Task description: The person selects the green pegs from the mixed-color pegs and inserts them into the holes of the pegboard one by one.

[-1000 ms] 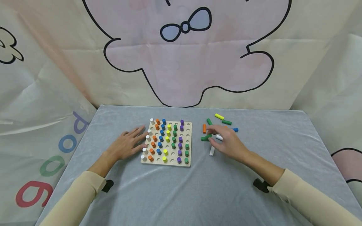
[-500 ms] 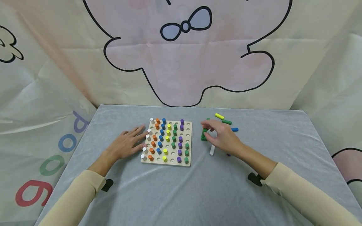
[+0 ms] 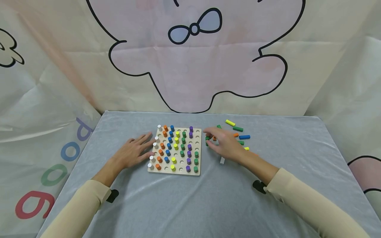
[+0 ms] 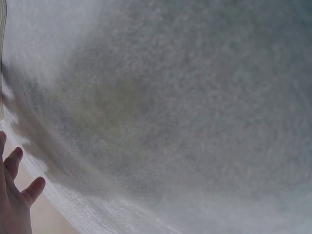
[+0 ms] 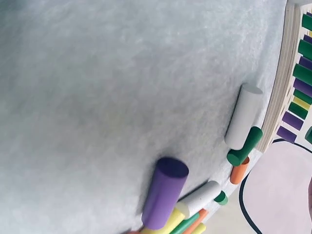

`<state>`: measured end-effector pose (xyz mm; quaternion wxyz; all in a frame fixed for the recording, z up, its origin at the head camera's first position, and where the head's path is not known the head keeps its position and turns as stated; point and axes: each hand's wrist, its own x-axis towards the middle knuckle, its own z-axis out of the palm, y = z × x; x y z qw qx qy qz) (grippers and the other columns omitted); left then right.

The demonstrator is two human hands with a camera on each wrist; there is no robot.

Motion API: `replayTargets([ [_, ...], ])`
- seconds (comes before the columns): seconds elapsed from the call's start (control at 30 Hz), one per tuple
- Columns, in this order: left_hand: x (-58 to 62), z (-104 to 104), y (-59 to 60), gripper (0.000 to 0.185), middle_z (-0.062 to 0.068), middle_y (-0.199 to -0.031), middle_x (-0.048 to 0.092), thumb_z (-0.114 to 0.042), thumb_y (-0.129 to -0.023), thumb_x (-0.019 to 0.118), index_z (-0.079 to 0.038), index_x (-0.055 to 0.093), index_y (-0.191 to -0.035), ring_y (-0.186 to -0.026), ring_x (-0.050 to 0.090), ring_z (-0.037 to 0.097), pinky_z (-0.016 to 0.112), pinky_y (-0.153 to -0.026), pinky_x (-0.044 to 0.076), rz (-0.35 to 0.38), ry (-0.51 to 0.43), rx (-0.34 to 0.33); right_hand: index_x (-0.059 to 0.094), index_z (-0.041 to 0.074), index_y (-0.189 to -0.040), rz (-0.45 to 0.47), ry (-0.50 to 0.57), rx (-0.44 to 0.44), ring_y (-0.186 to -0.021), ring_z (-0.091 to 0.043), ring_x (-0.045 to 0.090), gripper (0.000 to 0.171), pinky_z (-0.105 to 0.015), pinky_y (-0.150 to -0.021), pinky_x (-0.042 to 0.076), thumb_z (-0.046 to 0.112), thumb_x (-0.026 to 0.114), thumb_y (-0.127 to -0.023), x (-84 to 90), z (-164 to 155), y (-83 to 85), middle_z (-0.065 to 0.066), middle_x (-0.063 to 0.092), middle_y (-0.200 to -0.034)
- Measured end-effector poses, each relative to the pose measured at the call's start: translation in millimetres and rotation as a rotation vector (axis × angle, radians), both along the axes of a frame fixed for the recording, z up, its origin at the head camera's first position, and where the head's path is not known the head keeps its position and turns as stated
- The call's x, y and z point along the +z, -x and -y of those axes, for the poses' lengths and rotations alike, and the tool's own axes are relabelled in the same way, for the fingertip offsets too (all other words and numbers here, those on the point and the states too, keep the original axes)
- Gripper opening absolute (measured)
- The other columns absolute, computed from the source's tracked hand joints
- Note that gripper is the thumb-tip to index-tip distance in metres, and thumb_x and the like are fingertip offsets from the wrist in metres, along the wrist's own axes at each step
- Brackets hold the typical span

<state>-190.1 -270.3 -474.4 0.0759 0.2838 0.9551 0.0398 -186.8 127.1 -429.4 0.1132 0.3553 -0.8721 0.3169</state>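
Saw in the head view the board (image 3: 193,140) lying flat on the cloth (image 3: 166,205), with upright pegs (image 3: 176,146) in many holes, and the left hand (image 3: 134,152) at its left edge, fingers spread and nearly straight, touching the edge but gripping nothing. Found the right hand (image 3: 226,143) near the board's other side, thumb and fingers bent in to a narrow gap, apparently pinching the green peg (image 3: 207,138), just beside the board. Noted the blue peg (image 3: 244,137), yellow peg (image 3: 230,122) and white peg (image 3: 222,160) lying loose around that hand. Judged the green peg light, stiff and hard to break, perhaps smooth enough to twist between fingertips; best pinched by its sides near one end, with the other end free for a hole. Made out in the left wrist view mostly blurred cloth, some parted fingers and a sliver of board. Saw in the right wrist view the purple peg (image 5: 164,195) among others; could not tell the grip there, with almost nothing of the hand showing. Judged the round sides likely to roll if nudged, so best lifted across the middle.
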Motion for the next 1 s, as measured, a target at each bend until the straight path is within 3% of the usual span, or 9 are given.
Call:
replayTargets([
  [0.37, -0.1, 0, -0.7, 0.067, 0.014, -0.163, 0.023, -0.057, -0.100, 0.047, -0.019, 0.040, -0.154, -0.147, 0.027, 0.036, 0.062, -0.105, 0.035, -0.014, -0.004, -0.001, 0.065, 0.003, -0.120, -0.007, -0.026, 0.009, -0.093, -0.015, 0.066, 0.035, -0.033, -0.082, 0.056, 0.004, 0.076, -0.086, -7.0, 15, 0.4, -0.009, 0.070, -0.106],
  [1.0, -1.0, 1, -1.1, 0.067, 0.013, -0.164, 0.023, -0.057, -0.100, 0.046, -0.019, 0.039, -0.155, -0.148, 0.027, 0.036, 0.062, -0.106, 0.034, -0.003, -0.007, 0.004, 0.065, 0.002, -0.121, 0.076, -0.020, -0.002, -0.094, -0.016, 0.067, 0.038, -0.033, -0.086, 0.056, 0.004, 0.078, -0.085, -23.1, 31, 1.4, -0.009, 0.071, -0.107],
])
